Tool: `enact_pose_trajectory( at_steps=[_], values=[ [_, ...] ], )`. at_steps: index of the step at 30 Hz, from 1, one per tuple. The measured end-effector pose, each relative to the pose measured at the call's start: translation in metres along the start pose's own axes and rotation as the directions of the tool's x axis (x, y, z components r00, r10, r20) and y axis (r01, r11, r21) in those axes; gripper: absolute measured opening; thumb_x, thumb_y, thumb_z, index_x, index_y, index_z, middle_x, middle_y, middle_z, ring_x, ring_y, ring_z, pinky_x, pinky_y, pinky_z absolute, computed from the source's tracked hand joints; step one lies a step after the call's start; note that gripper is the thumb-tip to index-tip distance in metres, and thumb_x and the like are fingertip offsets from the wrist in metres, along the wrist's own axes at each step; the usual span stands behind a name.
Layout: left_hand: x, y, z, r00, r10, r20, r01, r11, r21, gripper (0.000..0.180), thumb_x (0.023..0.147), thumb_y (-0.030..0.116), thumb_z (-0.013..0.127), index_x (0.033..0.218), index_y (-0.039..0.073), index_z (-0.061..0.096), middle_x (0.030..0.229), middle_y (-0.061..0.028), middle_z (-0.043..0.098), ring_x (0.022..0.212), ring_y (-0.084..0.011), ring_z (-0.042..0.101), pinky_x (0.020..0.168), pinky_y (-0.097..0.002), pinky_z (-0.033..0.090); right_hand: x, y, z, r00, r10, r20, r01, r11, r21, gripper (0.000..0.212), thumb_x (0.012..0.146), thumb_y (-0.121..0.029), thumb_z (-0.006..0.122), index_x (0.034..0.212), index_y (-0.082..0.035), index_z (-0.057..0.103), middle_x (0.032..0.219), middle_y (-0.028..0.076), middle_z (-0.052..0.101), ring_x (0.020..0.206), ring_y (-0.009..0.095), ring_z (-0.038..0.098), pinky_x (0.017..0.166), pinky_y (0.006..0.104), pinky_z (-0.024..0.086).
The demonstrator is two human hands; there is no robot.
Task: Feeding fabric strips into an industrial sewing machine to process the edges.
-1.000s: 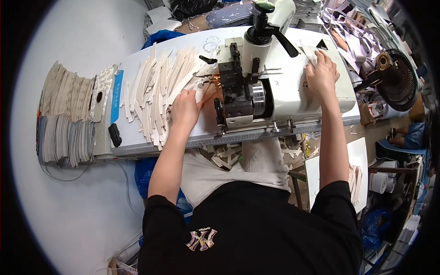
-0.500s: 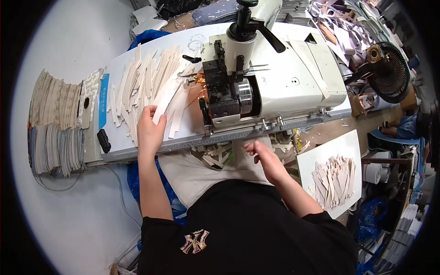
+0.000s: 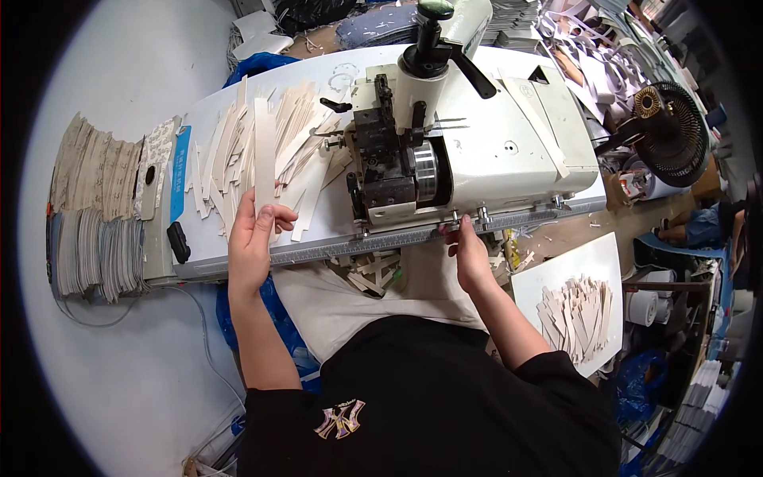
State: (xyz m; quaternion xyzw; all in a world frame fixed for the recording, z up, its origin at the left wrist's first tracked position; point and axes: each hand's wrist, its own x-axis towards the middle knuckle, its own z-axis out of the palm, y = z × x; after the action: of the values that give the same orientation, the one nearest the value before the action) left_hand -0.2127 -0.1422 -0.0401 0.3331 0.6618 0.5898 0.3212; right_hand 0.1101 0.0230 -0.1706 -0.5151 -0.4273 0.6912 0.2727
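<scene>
My left hand (image 3: 253,234) is shut on a long pale strip (image 3: 265,151) and holds it upright over a loose heap of similar strips (image 3: 306,131) on the white work table (image 3: 207,250). To the right of the heap stands a white machine (image 3: 509,151) with a black working head (image 3: 381,171). My right hand (image 3: 469,254) is at the table's front metal rail (image 3: 334,248), just below the machine. Its fingertips touch the rail, and I cannot see anything held in it.
Stacked fanned pale pieces (image 3: 95,211) fill the table's left end. Cut scraps (image 3: 373,274) hang under the front edge. A white board (image 3: 556,266) with a pile of strips (image 3: 576,310) sits to the lower right. A black fan (image 3: 671,135) and clutter stand at right.
My left hand has drawn one strip from the heap and lifted it. My right hand came off the machine's top, dropped below the table, and now sits at the front rail.
</scene>
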Motion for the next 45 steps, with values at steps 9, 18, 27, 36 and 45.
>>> enact_pose_trajectory(
  at_steps=[9, 18, 27, 36, 45],
  values=[
    [-0.005, 0.017, -0.005, 0.95, -0.023, 0.312, 0.034, 0.999, -0.03, 0.016, 0.104, 0.005, 0.056, 0.119, 0.0, 0.06, 0.101, -0.0077, 0.07, 0.096, -0.0163, 0.066, 0.092, -0.0319, 0.053, -0.002, -0.005, -0.005, 0.985, 0.108, 0.136, -0.129, 0.98, 0.152, 0.057, 0.114, -0.06, 0.044, 0.11, -0.009, 0.069, 0.112, 0.003, 0.073, 0.094, 0.014, 0.055, 0.084, 0.034, 0.042],
    [-0.024, 0.027, 0.015, 0.834, -0.198, 0.516, 0.026, 0.947, 0.321, 0.014, 0.098, 0.011, 0.068, 0.107, 0.0, 0.064, 0.088, -0.004, 0.069, 0.079, -0.012, 0.06, 0.075, -0.0289, 0.049, -0.007, -0.018, -0.004, 0.964, 0.118, 0.237, -0.169, 0.963, 0.208, 0.054, 0.114, -0.059, 0.042, 0.109, -0.01, 0.065, 0.115, 0.005, 0.07, 0.098, 0.017, 0.056, 0.086, 0.0344, 0.042],
    [-0.016, 0.035, 0.017, 0.757, -0.178, 0.628, -0.12, 0.908, 0.402, 0.021, 0.094, 0.015, 0.073, 0.108, 0.001, 0.065, 0.076, -0.0063, 0.065, 0.072, -0.015, 0.06, 0.067, -0.0304, 0.047, -0.068, -0.085, 0.036, 0.732, -0.318, 0.603, 0.473, 0.874, -0.114, 0.042, 0.119, -0.038, 0.038, 0.113, -0.007, 0.066, 0.123, 0.006, 0.062, 0.108, 0.015, 0.052, 0.094, 0.0307, 0.04],
    [-0.01, 0.044, 0.068, 0.792, 0.264, 0.55, -0.531, 0.743, 0.407, 0.035, 0.093, 0.023, 0.083, 0.119, 0.003, 0.07, 0.104, -0.0135, 0.073, 0.09, -0.0288, 0.073, 0.076, -0.0369, 0.057, -0.069, -0.068, 0.045, 0.773, -0.506, 0.382, 0.613, 0.751, -0.247, 0.041, 0.118, -0.039, 0.043, 0.109, -0.009, 0.068, 0.12, 0.004, 0.061, 0.106, 0.013, 0.051, 0.091, 0.0284, 0.039],
    [-0.004, 0.041, 0.064, 0.849, 0.162, 0.503, -0.433, 0.76, 0.485, 0.04, 0.092, 0.024, 0.085, 0.122, 0.003, 0.07, 0.111, -0.0125, 0.074, 0.096, -0.0307, 0.073, 0.083, -0.0377, 0.059, -0.023, -0.007, 0.012, 0.995, -0.091, -0.048, 0.08, 0.978, -0.194, 0.048, 0.115, -0.053, 0.045, 0.114, -0.011, 0.069, 0.113, 0.001, 0.065, 0.102, 0.013, 0.052, 0.087, 0.0292, 0.04]
  ],
)
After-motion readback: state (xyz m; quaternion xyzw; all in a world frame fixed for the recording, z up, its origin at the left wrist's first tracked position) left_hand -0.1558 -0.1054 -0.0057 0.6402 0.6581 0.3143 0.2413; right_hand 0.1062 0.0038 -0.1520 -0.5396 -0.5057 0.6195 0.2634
